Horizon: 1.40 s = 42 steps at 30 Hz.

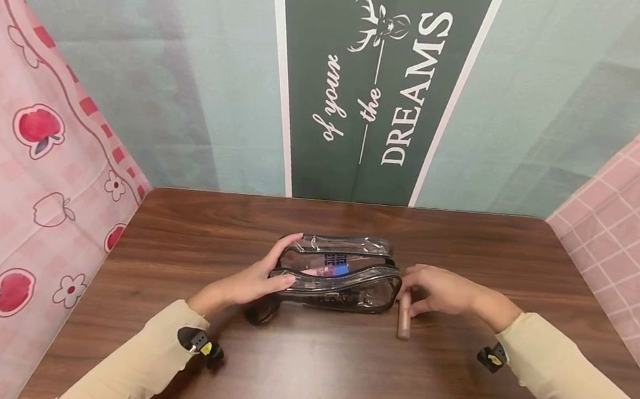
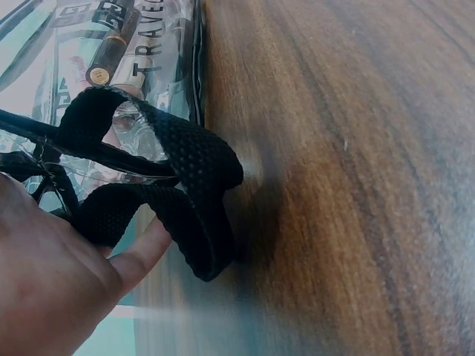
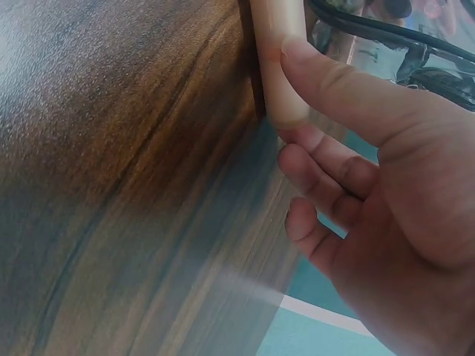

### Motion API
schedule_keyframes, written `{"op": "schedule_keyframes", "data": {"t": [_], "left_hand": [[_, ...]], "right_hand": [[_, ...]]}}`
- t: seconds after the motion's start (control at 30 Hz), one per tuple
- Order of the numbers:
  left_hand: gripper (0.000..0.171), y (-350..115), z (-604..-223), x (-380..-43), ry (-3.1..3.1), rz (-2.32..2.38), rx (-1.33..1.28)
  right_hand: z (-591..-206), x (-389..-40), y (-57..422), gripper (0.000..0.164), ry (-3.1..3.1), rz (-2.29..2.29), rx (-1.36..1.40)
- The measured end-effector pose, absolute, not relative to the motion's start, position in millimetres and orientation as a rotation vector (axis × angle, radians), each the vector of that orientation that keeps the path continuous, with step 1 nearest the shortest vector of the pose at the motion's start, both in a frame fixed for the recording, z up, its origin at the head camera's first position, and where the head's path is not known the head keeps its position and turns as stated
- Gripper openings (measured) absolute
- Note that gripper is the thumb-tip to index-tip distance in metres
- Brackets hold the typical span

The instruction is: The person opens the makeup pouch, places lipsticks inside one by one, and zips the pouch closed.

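Observation:
A clear travel pouch (image 1: pixel 346 288) with black trim lies on the table, its top opening parted. My left hand (image 1: pixel 249 281) rests at its left end, thumb on the front edge and forefinger stretched along the back edge. A black strap loop (image 2: pixel 199 167) hangs from that end, beside my palm. Inside the pouch are a pink-and-blue tube (image 1: pixel 327 270) and a dark tube with a gold band (image 2: pixel 107 63). At the pouch's right end, my right hand (image 1: pixel 441 289) pinches a rose-beige cosmetic tube (image 3: pixel 280 81) between thumb and fingers, its lower end pointing toward me.
The brown wooden table (image 1: pixel 301 379) carries the pouch near its middle. A green and grey cloth (image 1: pixel 239 74) with white lettering hangs at the back edge. Pink patterned cloths stand along the left (image 1: pixel 76 232) and right sides.

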<state>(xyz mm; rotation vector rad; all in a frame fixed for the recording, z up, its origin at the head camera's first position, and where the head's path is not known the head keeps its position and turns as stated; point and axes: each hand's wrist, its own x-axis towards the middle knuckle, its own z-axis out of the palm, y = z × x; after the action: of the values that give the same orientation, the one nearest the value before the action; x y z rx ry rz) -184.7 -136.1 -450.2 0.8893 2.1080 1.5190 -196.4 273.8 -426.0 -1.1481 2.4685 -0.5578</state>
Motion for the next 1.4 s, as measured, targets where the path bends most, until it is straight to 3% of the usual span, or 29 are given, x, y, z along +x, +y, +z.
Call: {"op": "schedule_keyframes", "data": {"t": [1.4], "left_hand": [[0.081, -135.2, -446.2, -182.4, 2.131, 1.494, 0.862]], "right_hand": [[-436.5, -191.5, 278.7, 0.022, 2.383, -0.680, -1.157]]}}
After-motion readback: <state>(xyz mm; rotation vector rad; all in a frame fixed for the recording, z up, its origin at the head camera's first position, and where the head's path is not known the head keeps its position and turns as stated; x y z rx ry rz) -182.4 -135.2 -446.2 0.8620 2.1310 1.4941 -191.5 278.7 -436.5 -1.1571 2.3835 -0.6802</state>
